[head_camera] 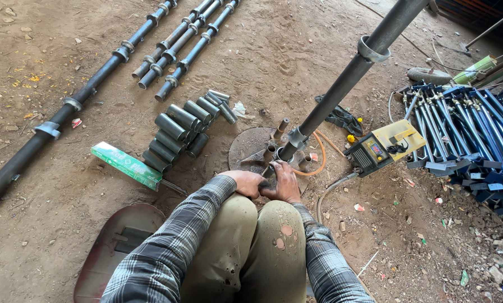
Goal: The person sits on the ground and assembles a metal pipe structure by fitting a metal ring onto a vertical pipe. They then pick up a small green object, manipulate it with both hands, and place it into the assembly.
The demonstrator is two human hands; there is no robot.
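I squat on a dirt floor with both knees up. My left hand [246, 183] and my right hand [285, 182] meet at the foot of a long dark steel pipe [341, 84] that slants up to the top right. Both hands touch a short metal sleeve [275, 168] at the pipe's lower end; what the fingers grip is partly hidden. The pipe stands on a round rusty steel plate [248, 145] with short stubs on it. A metal collar [373, 51] rings the pipe higher up.
Several short pipe sleeves [184, 129] lie stacked to the left beside a green box [127, 164]. Long collared pipes [167, 50] lie at the back left. A yellow welding machine [381, 147] and blue metal frames [470, 129] sit right. A welding shield [116, 241] lies near my left knee.
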